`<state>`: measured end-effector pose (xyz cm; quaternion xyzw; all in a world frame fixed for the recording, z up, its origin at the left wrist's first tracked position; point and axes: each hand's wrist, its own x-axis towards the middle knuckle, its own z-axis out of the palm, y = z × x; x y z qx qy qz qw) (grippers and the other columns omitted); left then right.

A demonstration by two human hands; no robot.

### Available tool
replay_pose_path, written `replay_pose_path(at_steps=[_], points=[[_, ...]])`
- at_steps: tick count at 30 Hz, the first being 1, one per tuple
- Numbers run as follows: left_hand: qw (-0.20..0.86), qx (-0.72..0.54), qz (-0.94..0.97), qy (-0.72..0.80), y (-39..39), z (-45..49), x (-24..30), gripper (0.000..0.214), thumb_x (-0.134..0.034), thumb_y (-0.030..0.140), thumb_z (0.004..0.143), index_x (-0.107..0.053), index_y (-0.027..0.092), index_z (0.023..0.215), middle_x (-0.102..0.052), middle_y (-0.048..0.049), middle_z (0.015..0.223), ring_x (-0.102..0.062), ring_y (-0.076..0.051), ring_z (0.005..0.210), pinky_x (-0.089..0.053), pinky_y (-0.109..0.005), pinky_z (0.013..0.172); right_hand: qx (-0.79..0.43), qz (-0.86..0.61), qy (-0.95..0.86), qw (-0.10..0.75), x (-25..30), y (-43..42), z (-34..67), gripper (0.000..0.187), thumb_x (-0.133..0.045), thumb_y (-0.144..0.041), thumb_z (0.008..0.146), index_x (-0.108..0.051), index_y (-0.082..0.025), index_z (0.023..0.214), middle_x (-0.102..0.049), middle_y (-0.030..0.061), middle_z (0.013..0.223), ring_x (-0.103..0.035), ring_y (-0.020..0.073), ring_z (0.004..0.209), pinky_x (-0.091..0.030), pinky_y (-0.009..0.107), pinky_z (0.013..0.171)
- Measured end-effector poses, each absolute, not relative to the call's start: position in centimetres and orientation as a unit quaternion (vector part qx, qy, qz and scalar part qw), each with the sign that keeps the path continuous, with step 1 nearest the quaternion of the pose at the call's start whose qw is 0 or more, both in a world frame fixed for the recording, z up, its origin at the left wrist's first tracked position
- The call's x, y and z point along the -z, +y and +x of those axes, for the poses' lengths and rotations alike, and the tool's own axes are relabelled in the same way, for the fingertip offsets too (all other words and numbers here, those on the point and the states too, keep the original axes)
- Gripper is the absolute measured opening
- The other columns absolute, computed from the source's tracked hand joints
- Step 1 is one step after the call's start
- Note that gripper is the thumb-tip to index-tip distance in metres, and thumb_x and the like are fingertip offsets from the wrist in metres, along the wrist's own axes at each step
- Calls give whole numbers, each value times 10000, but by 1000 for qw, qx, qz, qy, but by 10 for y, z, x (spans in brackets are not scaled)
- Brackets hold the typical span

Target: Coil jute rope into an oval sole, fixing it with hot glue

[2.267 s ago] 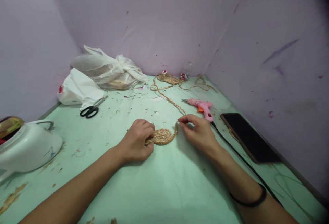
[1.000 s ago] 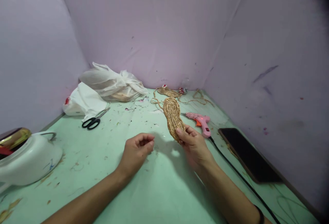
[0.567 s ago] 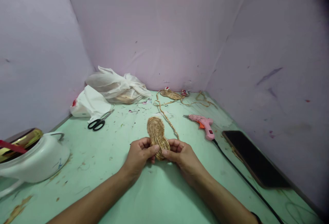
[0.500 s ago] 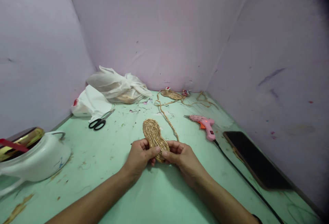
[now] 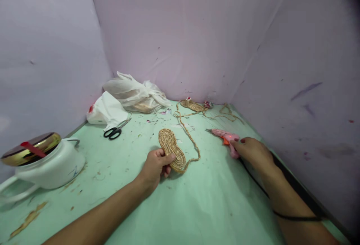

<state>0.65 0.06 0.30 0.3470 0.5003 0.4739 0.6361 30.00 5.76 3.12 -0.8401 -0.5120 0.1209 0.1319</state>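
My left hand (image 5: 159, 166) is closed on a small sole-shaped piece of coiled straw cord (image 5: 170, 147), its thumb on top and its fingers beneath the left edge. From the lower end of the piece, a loose braided cord (image 5: 197, 149) loops up and back over the table. To the right, my right hand (image 5: 253, 153) has its fingers on the handle of a pink hot glue gun (image 5: 225, 134). The gun has an orange trigger, and its nozzle points left. Part of the handle is hidden behind my fingers.
A second straw piece (image 5: 192, 105) lies at the back. Black-handled scissors (image 5: 114, 133), a white plastic bag (image 5: 137, 91) and a white cloth or paper (image 5: 109, 108) are at back left. A white pot (image 5: 53, 170) stands left. My right forearm partly covers a dark phone (image 5: 298, 188).
My right hand has let go of the straw piece and moved right onto the glue gun. My left hand still holds the piece. The view has shifted slightly.
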Motion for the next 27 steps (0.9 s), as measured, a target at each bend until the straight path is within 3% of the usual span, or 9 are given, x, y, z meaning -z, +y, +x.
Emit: replay_pose_path(at_steps=[3, 8, 14, 17, 20, 24, 27], points=[[638, -476, 344, 499, 0, 6, -4, 362, -775, 373, 514, -501, 158, 615, -492, 57, 434, -388, -43, 341, -258, -169, 333, -163, -825, -526, 124, -28, 64, 291, 259, -625, -403, 685, -624, -197, 527, -666, 135, 603, -638, 332, 687, -399, 374, 567], [643, -479, 336, 494, 0, 5, -4, 376, -788, 382, 516, -505, 154, 613, -515, 47, 447, -398, -44, 340, -260, -167, 328, -219, -814, -512, 164, -18, 72, 293, 233, -694, -325, 592, -557, -206, 446, -616, 91, 480, -593, 279, 569, -372, 349, 530], [657, -488, 318, 479, 0, 4, -5, 386, -824, 351, 500, -515, 145, 607, -512, 45, 436, -395, -44, 334, -252, -165, 322, -327, -767, -464, 299, -17, 59, 298, 150, -644, -313, 598, -536, -214, 567, -528, 17, 463, -501, 176, 466, -401, 303, 466], [667, -495, 300, 470, 2, 2, -6, 350, -804, 321, 551, -506, 148, 606, -522, 41, 458, -404, -46, 340, -259, -165, 325, -377, -714, -462, 368, -23, 38, 286, 189, -641, -356, 609, -558, -211, 696, -619, 47, 673, -560, 176, 604, -459, 281, 527], [674, -505, 280, 461, 5, 0, -7, 314, -784, 281, 584, -502, 146, 619, -535, 39, 494, -421, -43, 356, -274, -156, 334, -419, -631, -481, 443, -25, 10, 270, 378, -676, -394, 648, -607, -200, 964, -652, 89, 987, -582, 183, 749, -461, 262, 561], [683, -513, 257, 452, 7, -3, -8, 301, -781, 240, 583, -501, 141, 627, -541, 40, 512, -434, -38, 364, -295, -145, 340, -484, -528, -524, 462, -12, -25, 255, 431, -654, -496, 748, -628, -162, 1019, -625, 53, 735, -477, 135, 561, -386, 259, 502], [689, -515, 250, 444, 6, -4, -9, 286, -782, 210, 589, -509, 136, 633, -549, 34, 521, -439, -40, 367, -300, -143, 340, -503, -502, -536, 456, -1, -42, 253, 422, -630, -534, 777, -638, -160, 973, -591, 39, 693, -435, 124, 533, -350, 261, 488]])
